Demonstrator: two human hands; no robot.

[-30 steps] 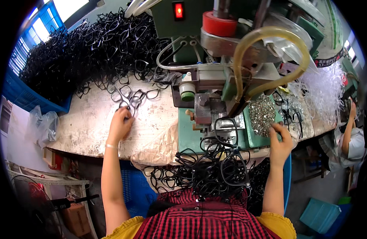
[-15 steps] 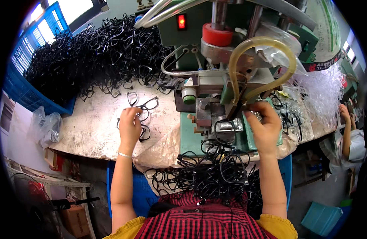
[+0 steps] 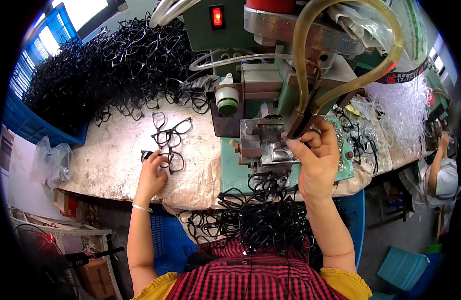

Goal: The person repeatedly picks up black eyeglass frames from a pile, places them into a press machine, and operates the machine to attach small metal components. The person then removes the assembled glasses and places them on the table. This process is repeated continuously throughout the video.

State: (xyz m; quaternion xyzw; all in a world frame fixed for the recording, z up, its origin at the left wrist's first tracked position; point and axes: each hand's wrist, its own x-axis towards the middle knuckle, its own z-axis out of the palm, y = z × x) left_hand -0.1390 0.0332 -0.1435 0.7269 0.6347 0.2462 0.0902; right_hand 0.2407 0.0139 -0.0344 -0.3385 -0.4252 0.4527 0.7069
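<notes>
My left hand rests on the table with its fingers apart, touching the nearest of several black eyeglass frames laid in a loose column. Its fingertips cover part of that frame. My right hand is at the green press machine, thumb and fingers bent together beside the metal block, just under the dark tool with tubes. What lies between those fingers, if anything, is too small to make out. Below the block, a tangled heap of black eyeglass frames fills the space before my lap.
A large pile of black frames covers the back left, beside a blue crate. A clear plastic bag hangs at the left edge. More frames and clear plastic strips lie at right. Another person sits far right.
My left hand has moved toward me onto the nearest frame. My right hand has shifted left toward the block. The black frame seen on the block earlier is off it. The view has tilted slightly.
</notes>
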